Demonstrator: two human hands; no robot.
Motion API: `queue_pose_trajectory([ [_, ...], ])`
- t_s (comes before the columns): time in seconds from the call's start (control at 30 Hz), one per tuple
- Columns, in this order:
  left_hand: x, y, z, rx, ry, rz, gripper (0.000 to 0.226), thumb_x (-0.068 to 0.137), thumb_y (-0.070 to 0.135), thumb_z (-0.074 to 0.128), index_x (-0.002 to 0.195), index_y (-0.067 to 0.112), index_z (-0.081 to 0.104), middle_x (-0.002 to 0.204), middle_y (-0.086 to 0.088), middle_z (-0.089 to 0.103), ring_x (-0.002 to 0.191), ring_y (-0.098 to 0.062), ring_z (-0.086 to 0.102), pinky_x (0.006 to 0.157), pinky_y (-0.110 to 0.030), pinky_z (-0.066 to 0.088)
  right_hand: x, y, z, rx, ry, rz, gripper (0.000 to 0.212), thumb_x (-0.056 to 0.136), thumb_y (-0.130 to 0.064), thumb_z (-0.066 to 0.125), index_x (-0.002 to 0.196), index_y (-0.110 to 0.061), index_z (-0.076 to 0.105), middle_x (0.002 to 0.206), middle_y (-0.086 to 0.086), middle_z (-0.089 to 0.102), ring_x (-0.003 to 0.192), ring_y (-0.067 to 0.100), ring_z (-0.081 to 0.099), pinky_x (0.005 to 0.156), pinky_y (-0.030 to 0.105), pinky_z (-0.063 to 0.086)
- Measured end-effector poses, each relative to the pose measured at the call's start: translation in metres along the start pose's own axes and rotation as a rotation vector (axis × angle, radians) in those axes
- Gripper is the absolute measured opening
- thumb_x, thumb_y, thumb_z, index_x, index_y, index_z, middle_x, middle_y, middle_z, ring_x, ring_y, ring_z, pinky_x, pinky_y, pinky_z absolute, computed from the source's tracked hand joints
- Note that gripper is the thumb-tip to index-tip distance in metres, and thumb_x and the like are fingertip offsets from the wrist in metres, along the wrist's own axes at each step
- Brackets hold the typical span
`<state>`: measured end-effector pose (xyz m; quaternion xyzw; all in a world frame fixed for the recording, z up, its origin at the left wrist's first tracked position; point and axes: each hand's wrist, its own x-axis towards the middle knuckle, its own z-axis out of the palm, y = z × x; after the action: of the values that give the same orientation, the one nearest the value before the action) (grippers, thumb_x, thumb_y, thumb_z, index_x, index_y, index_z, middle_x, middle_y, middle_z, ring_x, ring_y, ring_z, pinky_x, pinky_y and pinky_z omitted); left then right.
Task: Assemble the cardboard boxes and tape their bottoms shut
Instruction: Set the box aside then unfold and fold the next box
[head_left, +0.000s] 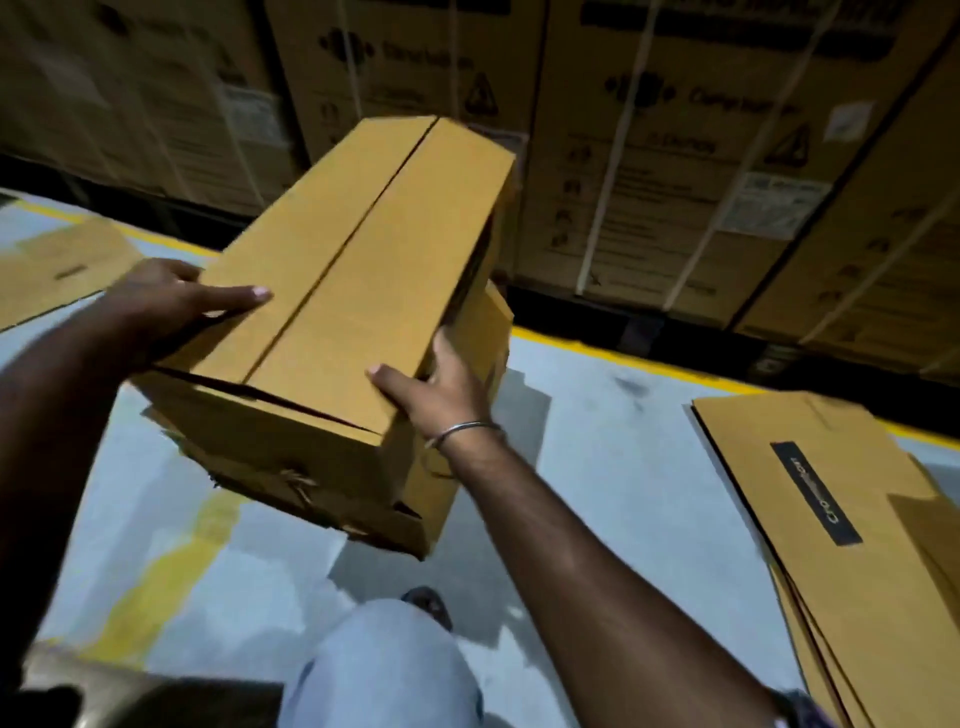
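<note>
A long brown cardboard box (358, 270) is held up in front of me, its two folded flaps facing up with a seam running down the middle. My left hand (176, 301) holds its left edge, thumb lying flat on the top flap. My right hand (441, 395) grips the near right corner, thumb on top and fingers wrapped down the right side; a metal bangle sits on that wrist. No tape shows on the seam. The box's far end and underside are hidden.
A stack of flat unfolded boxes (841, 530) lies on the floor at right. Another flat cardboard sheet (57, 270) lies at left. Large strapped cartons (701, 145) form a wall behind a yellow floor line (649, 364). My knee (384, 665) shows below.
</note>
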<state>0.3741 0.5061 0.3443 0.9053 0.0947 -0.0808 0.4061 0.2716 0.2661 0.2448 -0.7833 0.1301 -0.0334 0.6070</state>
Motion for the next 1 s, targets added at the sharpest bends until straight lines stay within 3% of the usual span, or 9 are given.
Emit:
queue_pose_trajectory([
  [0.1,0.029,-0.051,-0.054,0.006,0.142,-0.048,0.090,0.072,0.064,0.083,0.132,-0.001,0.064,0.111,-0.022,0.068,0.090,-0.035,0.061,0.074,-0.034,0.052,0.009,-0.034,0.067,-0.071,-0.240,0.088,0.123,0.072,-0.066,0.079,0.163,-0.035,0.002,0.160,0.006,0.041,0.141,0.032,0.045,0.114,0.047,0.043],
  [0.3,0.086,-0.129,-0.108,0.081,0.225,-0.045,0.097,0.068,0.082,0.074,0.125,0.004,0.068,0.129,-0.022,0.066,0.113,-0.039,0.063,0.087,-0.048,0.048,0.043,-0.052,0.157,-0.091,-0.433,0.124,0.123,0.082,-0.050,0.081,0.161,-0.033,-0.012,0.168,0.009,0.022,0.149,0.036,0.031,0.118,0.053,0.036],
  [0.37,0.101,-0.136,-0.110,0.115,0.224,-0.012,0.076,0.079,0.071,0.076,0.124,0.010,0.069,0.127,-0.017,0.067,0.113,-0.031,0.062,0.092,-0.043,0.045,0.051,-0.038,0.181,-0.035,-0.448,0.126,0.130,0.081,-0.041,0.084,0.159,-0.035,-0.019,0.169,0.009,0.018,0.150,0.034,0.028,0.121,0.052,0.032],
  [0.43,0.118,-0.148,-0.112,0.079,0.190,0.055,0.045,0.090,0.050,0.075,0.124,0.020,0.070,0.122,-0.012,0.068,0.104,-0.023,0.058,0.087,-0.033,0.043,0.056,-0.023,0.202,-0.005,-0.472,0.074,0.130,0.082,-0.028,0.086,0.158,-0.042,-0.020,0.168,0.006,0.020,0.150,0.027,0.027,0.123,0.046,0.027],
  [0.5,0.131,-0.160,-0.089,0.041,0.058,0.004,0.044,0.098,0.034,0.071,0.141,0.028,0.063,0.132,-0.007,0.061,0.109,-0.023,0.055,0.083,-0.028,0.041,0.055,-0.009,0.205,-0.166,-0.519,0.042,0.119,0.085,-0.025,0.082,0.156,-0.054,-0.009,0.168,0.005,0.023,0.150,0.027,0.027,0.121,0.044,0.028],
  [0.67,0.142,-0.211,-0.022,0.258,-0.137,-0.013,0.049,0.114,0.035,0.034,0.162,0.038,0.031,0.174,0.000,0.012,0.160,-0.033,0.005,0.125,-0.043,0.008,0.040,0.020,0.209,-0.488,-0.562,0.063,0.089,0.097,-0.031,0.069,0.159,-0.051,0.009,0.169,0.022,0.000,0.157,0.033,0.005,0.122,0.038,0.022],
  [0.73,0.142,-0.214,-0.015,0.188,-0.129,0.038,0.046,0.115,0.029,0.031,0.161,0.032,0.037,0.173,-0.003,0.016,0.160,-0.032,0.005,0.127,-0.043,0.003,0.037,0.020,0.212,-0.542,-0.529,0.045,0.086,0.099,-0.031,0.067,0.159,-0.050,0.008,0.168,0.024,0.002,0.157,0.034,0.008,0.121,0.041,0.026],
  [0.87,0.130,-0.203,-0.022,-0.177,0.037,-0.024,0.039,0.107,0.037,0.052,0.140,0.022,0.065,0.152,-0.008,0.056,0.136,-0.027,0.055,0.115,-0.041,0.042,0.034,0.026,0.213,-0.584,-0.519,0.019,0.081,0.101,-0.037,0.061,0.159,-0.050,0.006,0.163,0.023,0.026,0.145,0.037,0.040,0.114,0.047,0.039],
  [1.0,0.105,-0.209,-0.017,0.000,0.353,-0.263,0.095,0.086,0.083,0.049,0.156,0.020,0.040,0.157,-0.017,0.046,0.143,-0.044,0.041,0.114,-0.055,0.040,0.029,0.030,0.206,-0.617,-0.495,-0.049,0.078,0.102,-0.049,0.054,0.159,-0.049,0.001,0.141,0.017,0.053,0.112,0.033,0.062,0.096,0.042,0.056],
])
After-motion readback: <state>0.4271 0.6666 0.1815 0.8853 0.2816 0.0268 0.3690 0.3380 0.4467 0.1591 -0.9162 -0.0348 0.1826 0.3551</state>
